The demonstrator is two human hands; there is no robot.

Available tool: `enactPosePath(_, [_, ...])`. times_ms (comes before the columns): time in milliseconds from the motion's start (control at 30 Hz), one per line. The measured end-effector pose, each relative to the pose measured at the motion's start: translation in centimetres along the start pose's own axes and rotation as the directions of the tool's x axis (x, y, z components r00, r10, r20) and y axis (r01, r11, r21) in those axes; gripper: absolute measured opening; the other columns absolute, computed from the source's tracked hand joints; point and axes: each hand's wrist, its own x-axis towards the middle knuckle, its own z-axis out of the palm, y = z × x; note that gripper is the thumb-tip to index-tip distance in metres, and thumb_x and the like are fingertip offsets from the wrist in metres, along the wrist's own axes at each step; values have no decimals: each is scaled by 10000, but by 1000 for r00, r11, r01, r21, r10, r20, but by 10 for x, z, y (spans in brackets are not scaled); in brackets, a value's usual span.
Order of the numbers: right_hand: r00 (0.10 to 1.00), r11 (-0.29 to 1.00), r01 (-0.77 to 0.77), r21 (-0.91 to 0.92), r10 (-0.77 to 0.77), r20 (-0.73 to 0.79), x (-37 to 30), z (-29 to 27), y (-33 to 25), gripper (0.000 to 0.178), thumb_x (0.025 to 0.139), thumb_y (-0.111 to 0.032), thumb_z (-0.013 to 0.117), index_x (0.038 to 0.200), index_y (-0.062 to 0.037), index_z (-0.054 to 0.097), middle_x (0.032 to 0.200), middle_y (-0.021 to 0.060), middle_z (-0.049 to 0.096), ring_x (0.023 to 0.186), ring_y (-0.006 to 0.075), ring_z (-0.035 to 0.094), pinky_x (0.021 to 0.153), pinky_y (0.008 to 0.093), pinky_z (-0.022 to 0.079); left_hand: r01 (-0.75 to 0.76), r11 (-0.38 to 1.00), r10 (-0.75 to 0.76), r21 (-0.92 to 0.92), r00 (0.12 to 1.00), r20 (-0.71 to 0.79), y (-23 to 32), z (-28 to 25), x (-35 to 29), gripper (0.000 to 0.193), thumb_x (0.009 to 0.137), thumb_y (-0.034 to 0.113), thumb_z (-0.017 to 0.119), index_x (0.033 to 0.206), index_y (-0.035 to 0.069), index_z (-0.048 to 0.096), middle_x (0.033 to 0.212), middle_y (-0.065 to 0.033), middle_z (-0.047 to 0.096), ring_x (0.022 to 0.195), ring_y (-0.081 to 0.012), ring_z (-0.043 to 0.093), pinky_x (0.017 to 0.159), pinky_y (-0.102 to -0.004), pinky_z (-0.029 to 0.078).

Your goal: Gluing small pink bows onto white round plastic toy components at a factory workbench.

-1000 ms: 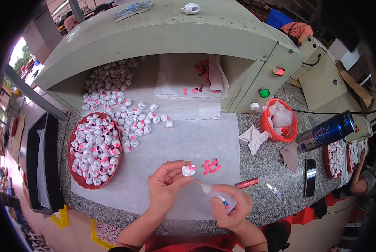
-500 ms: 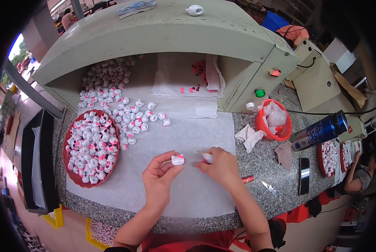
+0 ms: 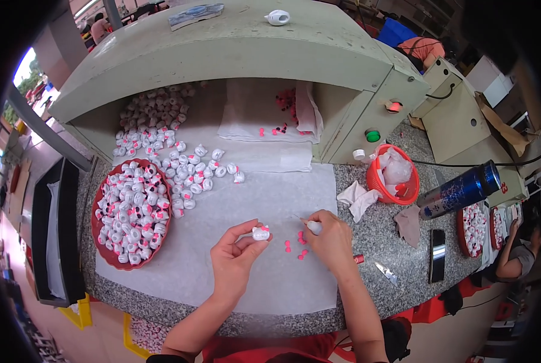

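Observation:
Between the thumb and fingers of my left hand (image 3: 233, 260) is a small white cat-head figurine (image 3: 260, 233) with a pink bow. My right hand (image 3: 332, 242) is closed around a small white bottle (image 3: 314, 227) whose thin needle tip points up and left, apart from the figurine. On the white paper sheet (image 3: 252, 193), just left of my right hand, lie several small pink bow-shaped pieces (image 3: 302, 236). A red scalloped bowl (image 3: 125, 266) heaped with similar figurines stands at the left. More loose figurines (image 3: 193, 172) spread from beside it back under the hood.
A grey-green metal hood (image 3: 222, 57) arches over the far side. At the right are an orange-red basket (image 3: 376, 181) with plastic bags, white cloth (image 3: 360, 199), a blue bottle (image 3: 461, 190), a phone (image 3: 437, 256) and a small pointed blade-like piece (image 3: 386, 273). A co-worker's arm (image 3: 509, 257) shows far right.
My right hand has moved a little right with the bottle, uncovering the pink pieces on the paper. My left hand has shifted slightly right and down with the figurine.

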Motion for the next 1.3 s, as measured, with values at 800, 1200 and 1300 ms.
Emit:
enactPosePath(800, [949, 591, -288, 753, 70, 308, -29, -11, -38, 143, 665, 26, 710, 754, 3, 600, 749, 46, 606, 689, 83, 550, 625, 200, 443, -269, 929, 218, 254, 952, 214, -14, 3, -9, 290, 736, -163, 545, 1002, -48, 533, 1090, -146, 492, 994, -211, 550, 839, -280, 491])
enactPosePath(1200, [956, 575, -286, 767, 111, 273, -28, -12, -44, 153, 680, -2, 712, 796, -4, 612, 716, 15, 577, 669, 55, 515, 602, 194, 424, 37, 999, -34, -6, 960, 278, 2, 0, -6, 318, 757, -132, 541, 1063, -49, 537, 1151, -173, 495, 1010, -221, 546, 860, -304, 473])
enactPosePath(1300, [947, 543, -305, 782, 85, 310, -29, -13, -44, 159, 672, 34, 702, 798, -4, 612, 721, 11, 584, 672, 58, 528, 609, 191, 432, 75, 996, -60, -43, 958, 282, -4, -4, -7, 296, 771, -113, 539, 1060, -50, 538, 1145, -173, 507, 1015, -221, 545, 860, -305, 469])
